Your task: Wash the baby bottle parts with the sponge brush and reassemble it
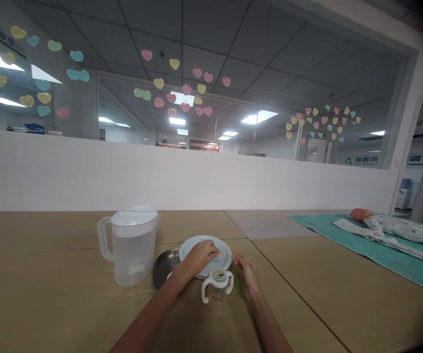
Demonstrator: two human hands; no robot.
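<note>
My left hand (202,256) is over a pale blue-white plate (193,243), its fingers curled together; whatever they may hold is too small to make out. To the right of the plate, my right hand (247,273) has its fingers bent in and pressed together, and I cannot see what is in them. A slim green thing (238,282) runs along that hand's left side. Between my forearms stands a clear baby bottle (217,292) with white side handles and an uncapped neck. The plate rests partly over a round metal tray (161,267), where a small clear item (175,257) shows beside it.
A large translucent lidded pitcher (132,255) stands left of the tray. On the right, a teal mat (318,228) carries a doll (362,214) and patterned white cloth (406,230). A low white wall (197,181) with windows borders the table's far edge.
</note>
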